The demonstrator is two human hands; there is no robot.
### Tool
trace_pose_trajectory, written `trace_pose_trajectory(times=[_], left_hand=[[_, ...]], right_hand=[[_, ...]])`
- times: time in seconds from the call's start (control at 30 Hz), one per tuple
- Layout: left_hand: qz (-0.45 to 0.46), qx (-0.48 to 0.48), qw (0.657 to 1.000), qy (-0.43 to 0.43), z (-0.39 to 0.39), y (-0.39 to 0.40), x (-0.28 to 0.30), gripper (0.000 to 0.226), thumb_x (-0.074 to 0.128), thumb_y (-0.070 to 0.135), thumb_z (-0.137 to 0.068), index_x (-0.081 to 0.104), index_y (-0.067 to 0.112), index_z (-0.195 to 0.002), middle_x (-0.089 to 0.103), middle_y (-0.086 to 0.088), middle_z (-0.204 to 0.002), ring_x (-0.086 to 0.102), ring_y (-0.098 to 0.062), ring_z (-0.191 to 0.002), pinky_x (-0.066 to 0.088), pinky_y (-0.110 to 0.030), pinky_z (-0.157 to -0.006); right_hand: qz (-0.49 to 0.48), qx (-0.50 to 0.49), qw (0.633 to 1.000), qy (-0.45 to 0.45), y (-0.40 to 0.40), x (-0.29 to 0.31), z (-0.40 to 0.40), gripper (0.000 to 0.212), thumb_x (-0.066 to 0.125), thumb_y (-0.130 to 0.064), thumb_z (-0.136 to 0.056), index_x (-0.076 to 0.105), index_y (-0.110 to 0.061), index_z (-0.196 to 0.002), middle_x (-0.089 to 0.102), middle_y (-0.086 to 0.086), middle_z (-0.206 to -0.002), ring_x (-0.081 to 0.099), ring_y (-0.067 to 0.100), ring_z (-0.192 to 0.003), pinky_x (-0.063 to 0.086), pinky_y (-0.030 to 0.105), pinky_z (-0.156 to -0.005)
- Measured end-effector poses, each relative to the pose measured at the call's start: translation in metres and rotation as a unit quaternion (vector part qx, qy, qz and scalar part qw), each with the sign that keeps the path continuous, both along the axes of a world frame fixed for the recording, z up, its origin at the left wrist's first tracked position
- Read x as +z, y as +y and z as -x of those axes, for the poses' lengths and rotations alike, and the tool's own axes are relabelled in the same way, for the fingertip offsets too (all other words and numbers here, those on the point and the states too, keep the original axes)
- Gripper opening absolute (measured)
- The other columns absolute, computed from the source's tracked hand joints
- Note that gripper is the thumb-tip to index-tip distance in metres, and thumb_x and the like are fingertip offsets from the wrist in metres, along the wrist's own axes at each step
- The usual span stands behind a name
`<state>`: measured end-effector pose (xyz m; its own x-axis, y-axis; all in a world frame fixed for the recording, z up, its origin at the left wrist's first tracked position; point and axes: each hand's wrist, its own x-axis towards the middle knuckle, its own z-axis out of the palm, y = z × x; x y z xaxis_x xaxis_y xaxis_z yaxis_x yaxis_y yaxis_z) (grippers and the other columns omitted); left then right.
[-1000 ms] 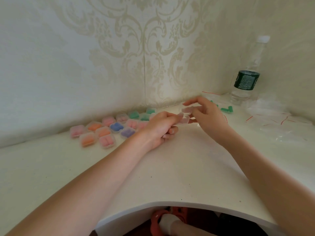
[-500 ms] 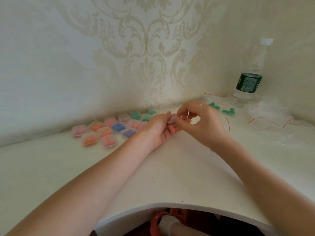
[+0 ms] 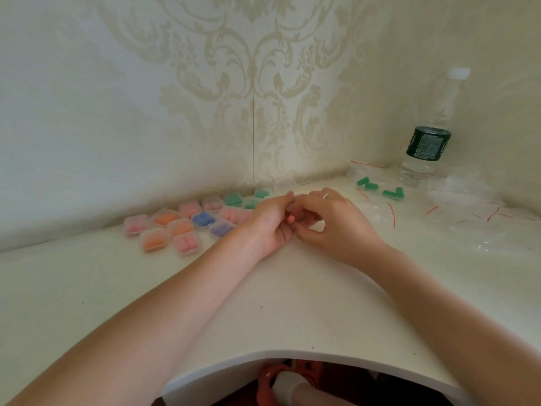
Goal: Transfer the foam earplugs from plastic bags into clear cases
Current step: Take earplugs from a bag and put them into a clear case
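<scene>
My left hand (image 3: 270, 225) and my right hand (image 3: 333, 227) meet at the middle of the white desk, fingers curled round a small clear case (image 3: 293, 201) that is mostly hidden between them. The round end of a pink earplug (image 3: 290, 219) shows between the fingertips. Left of my hands lie several shut filled cases, among them pink (image 3: 136, 225), orange (image 3: 154, 243), blue (image 3: 203, 219), purple (image 3: 221, 229) and green (image 3: 232, 198). Loose green earplugs (image 3: 393, 192) lie in a plastic bag at the back right.
A water bottle (image 3: 427, 142) stands in the back right corner. Empty plastic bags with red seal strips (image 3: 480, 218) are spread on the right of the desk. An empty clear case (image 3: 285, 183) lies by the wall. The desk's curved front edge (image 3: 292, 354) is near me.
My hands have closed together over the clear case, which my right hand earlier held open. The pink earplug came into sight between the fingers.
</scene>
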<state>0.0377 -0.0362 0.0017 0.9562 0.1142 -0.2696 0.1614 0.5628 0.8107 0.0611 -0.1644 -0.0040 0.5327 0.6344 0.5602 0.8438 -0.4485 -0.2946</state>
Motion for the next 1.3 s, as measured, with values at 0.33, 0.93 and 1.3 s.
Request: trace_pose_trajectory(times=[0.33, 0.93, 1.3], left_hand=[[-0.061, -0.029, 0.996, -0.06, 0.001, -0.005, -0.002, 0.026, 0.04, -0.002, -0.095, 0.065, -0.001, -0.092, 0.068, -0.011, -0.077, 0.067, -0.014, -0.068, 0.058, -0.024, -0.066], [-0.057, -0.087, 0.993, -0.05, 0.0, -0.005, -0.003, 0.035, 0.041, 0.008, -0.099, 0.059, 0.004, -0.07, 0.061, -0.003, -0.058, 0.059, -0.008, -0.045, 0.055, -0.024, -0.062], [0.094, -0.06, 0.994, -0.004, -0.001, 0.007, -0.005, 0.038, 0.044, 0.019, -0.098, 0.055, -0.011, -0.117, 0.054, -0.013, -0.08, 0.065, -0.024, -0.092, 0.05, -0.049, -0.094]], right_hand=[[-0.117, -0.109, 0.963, 0.215, -0.001, 0.0, -0.008, 0.016, 0.065, -0.022, -0.084, 0.056, -0.012, -0.075, 0.048, -0.007, -0.062, 0.038, 0.005, -0.055, 0.031, 0.015, -0.05], [-0.05, -0.084, 0.977, 0.187, -0.001, 0.007, -0.003, 0.019, 0.075, -0.024, -0.077, 0.059, -0.019, -0.069, 0.053, -0.012, -0.065, 0.048, -0.005, -0.059, 0.034, 0.011, -0.053], [-0.094, -0.09, 0.977, 0.172, -0.003, 0.006, -0.005, 0.023, 0.062, -0.031, -0.09, 0.067, -0.018, -0.072, 0.041, -0.008, -0.052, 0.035, 0.007, -0.05, 0.026, 0.02, -0.049]])
